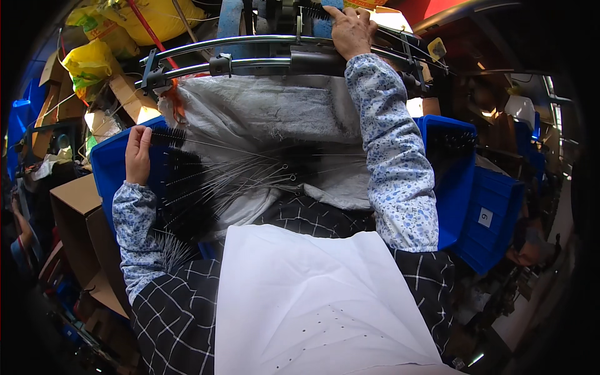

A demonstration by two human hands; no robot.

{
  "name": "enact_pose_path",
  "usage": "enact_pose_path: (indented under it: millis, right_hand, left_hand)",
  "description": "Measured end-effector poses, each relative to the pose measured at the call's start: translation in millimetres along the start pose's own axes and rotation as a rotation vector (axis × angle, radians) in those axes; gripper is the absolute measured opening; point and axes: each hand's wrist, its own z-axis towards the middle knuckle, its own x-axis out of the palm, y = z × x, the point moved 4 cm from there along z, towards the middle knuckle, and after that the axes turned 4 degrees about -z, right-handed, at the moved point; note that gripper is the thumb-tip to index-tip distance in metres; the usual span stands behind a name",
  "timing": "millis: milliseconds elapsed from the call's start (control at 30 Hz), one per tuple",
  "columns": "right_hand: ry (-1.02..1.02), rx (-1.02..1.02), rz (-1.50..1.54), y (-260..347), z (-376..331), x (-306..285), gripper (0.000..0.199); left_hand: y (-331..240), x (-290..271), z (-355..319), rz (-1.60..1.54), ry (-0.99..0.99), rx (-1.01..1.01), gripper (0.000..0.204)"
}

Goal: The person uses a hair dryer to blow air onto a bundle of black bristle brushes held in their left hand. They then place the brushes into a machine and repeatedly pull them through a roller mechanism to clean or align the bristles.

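Note:
My left hand (137, 155) is closed, thumb and fingers pinching the bristled end of a black twisted-wire tube brush (169, 135). The thin wire stem of that brush runs right across the white woven cloth (262, 109). Below it, a heap of similar brushes (184, 187) lies with black bristles to the left and looped wire stems pointing right. My right hand (352, 30) reaches far forward over the machine's metal rails (256, 65). Its fingers bend around the end of another black tube brush (314, 12) by the machine; their tips are partly hidden.
A blue bin (107, 165) stands at my left beside a cardboard box (78, 194). On the right are a blue bin (447, 219) with more brushes (456, 140) and another blue bin (497, 209). Yellow bags (94, 62) and a red rod (147, 28) are at far left.

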Motion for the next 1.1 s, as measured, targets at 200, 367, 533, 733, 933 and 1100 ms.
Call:
enact_pose_path:
  millis: [200, 367, 533, 733, 933, 1100]
  right_hand:
    - [-0.101, -0.08, 0.169, -11.8, 7.8, 14.4, 0.03]
    - [-0.131, 0.109, -0.072, -29.9, -18.1, 7.4, 0.044]
    - [0.01, 0.181, 0.162, -28.4, -19.9, 10.5, 0.041]
    - [-0.045, 0.158, 0.191, -1.5, -14.7, 11.7, 0.038]
    - [0.057, 0.166, 0.179, 28.3, -7.6, 9.0, 0.039]
    - [0.056, 0.153, 0.153, 57.2, -0.6, 4.5, 0.033]
  left_hand:
    - [-40.6, -59.5, 13.4, -0.016, -0.503, 0.24, 0.019]
    - [-85.9, -93.1, -1.8, -0.305, -0.782, 0.306, 0.022]
    - [-74.4, -108.0, -0.9, -0.049, -0.736, 0.347, 0.029]
    - [-82.7, -101.5, -0.9, -0.053, -0.771, 0.376, 0.026]
    - [-87.6, -107.9, -6.9, -0.1, -0.802, 0.377, 0.029]
    - [-90.4, -96.8, 3.8, -0.058, -0.76, 0.385, 0.031]
